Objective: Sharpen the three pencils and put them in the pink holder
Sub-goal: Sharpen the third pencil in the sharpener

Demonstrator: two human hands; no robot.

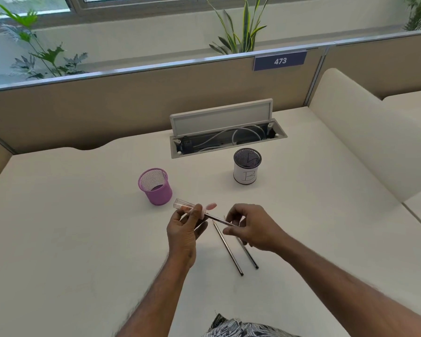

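The left hand (182, 229) grips a clear-tubed, pink-bodied sharpener (180, 204). The right hand (253, 229) pinches a thin dark pencil (219, 219) whose tip sits in it, above the cream bench (83, 239). Twisting off-axis could snap the lead, and a loose grip could drop the sharpener. Two other dark pencils (229, 249) lie just beside the right hand and a nudge may roll them. The pink mesh holder (156, 188) stands near. The white-wrapped mesh holder (246, 175) reads "B", a wrong target. A blue sign (280, 60) reads "473".

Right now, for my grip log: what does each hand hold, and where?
Left hand grips the sharpener round its middle; right hand pinches the pencil near its blunt end.
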